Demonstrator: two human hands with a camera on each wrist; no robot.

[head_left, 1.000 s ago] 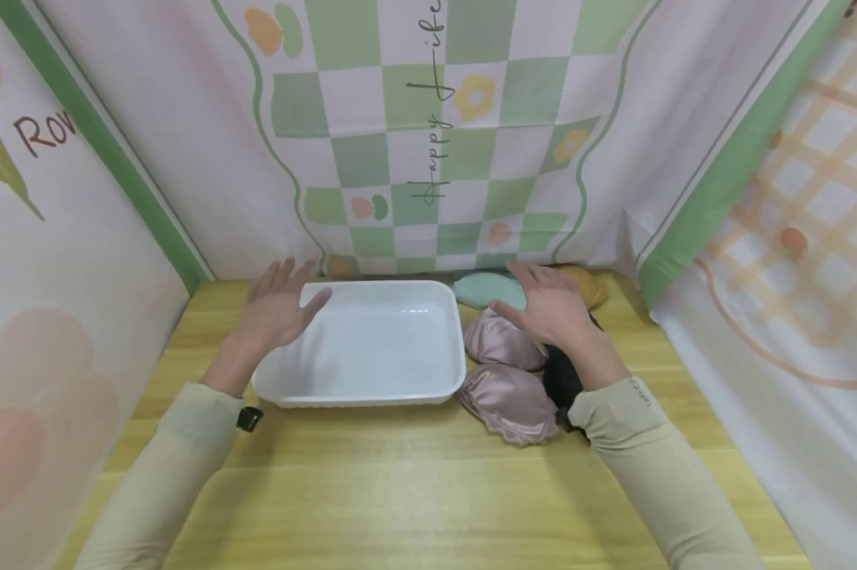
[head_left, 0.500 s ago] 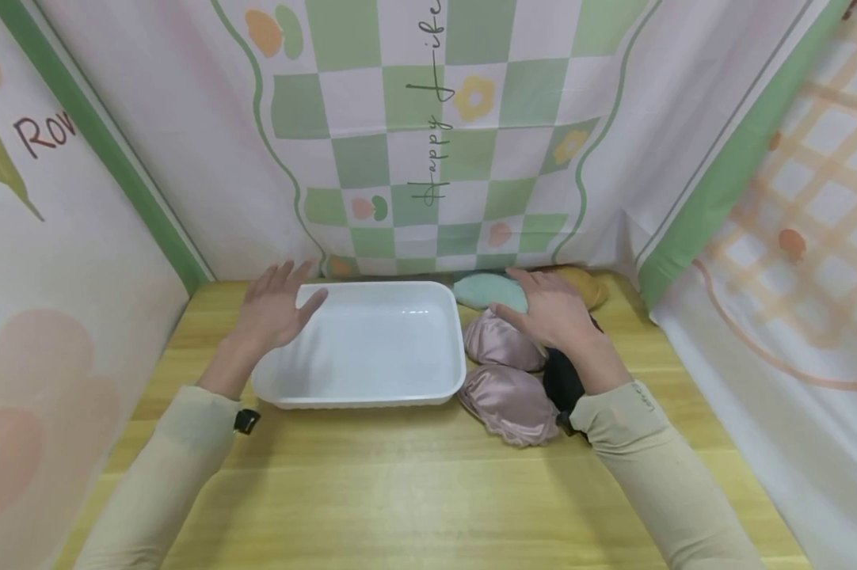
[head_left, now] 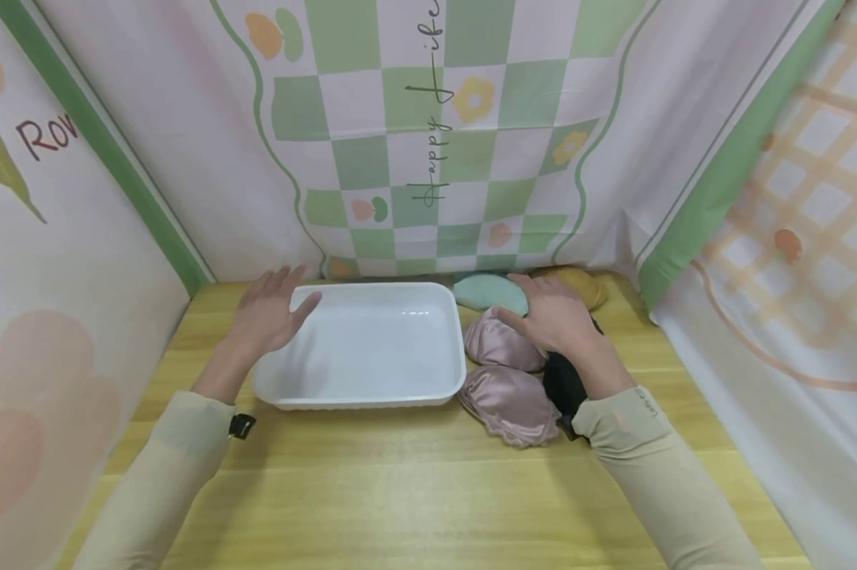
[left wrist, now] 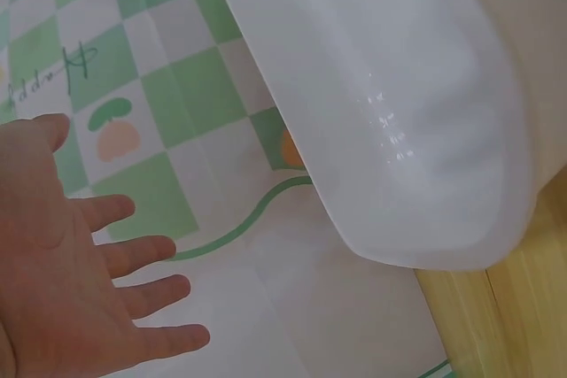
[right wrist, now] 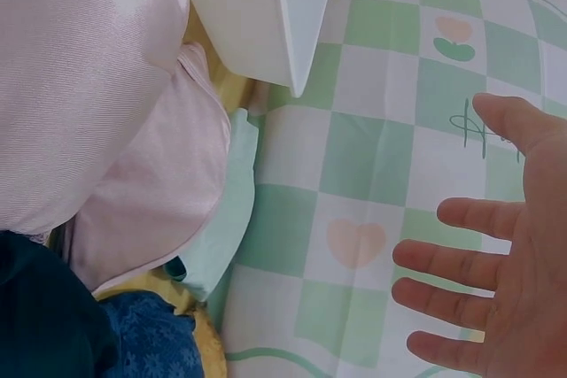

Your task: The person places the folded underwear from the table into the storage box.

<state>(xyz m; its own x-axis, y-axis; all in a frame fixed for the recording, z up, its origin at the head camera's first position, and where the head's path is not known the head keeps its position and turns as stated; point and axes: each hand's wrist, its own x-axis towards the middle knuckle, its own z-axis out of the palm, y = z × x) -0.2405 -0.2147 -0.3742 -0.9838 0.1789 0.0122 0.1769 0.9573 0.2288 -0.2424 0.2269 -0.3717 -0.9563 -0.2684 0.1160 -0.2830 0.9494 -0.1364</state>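
My left hand is held over the left end of a white rectangular tray, its fingers straight and spread. In the left wrist view the same hand is apart from the tray wall and holds nothing. On the right, my right hand hovers with extended fingers above a group of bras. Nearest the tray lies a pink satin bra, both cups up. Partly behind it is a mint green bra. A black bra and a mustard yellow bra are partly hidden by the right hand and arm.
Everything sits on a wood-grain table. A printed cloth with green checks hangs behind it, with more cloth on both sides. Dark blue patterned fabric shows among the bras in the right wrist view.
My left hand has drifted slightly left and back toward me. The right hand has lowered a little toward me. The tray and bras have not moved.
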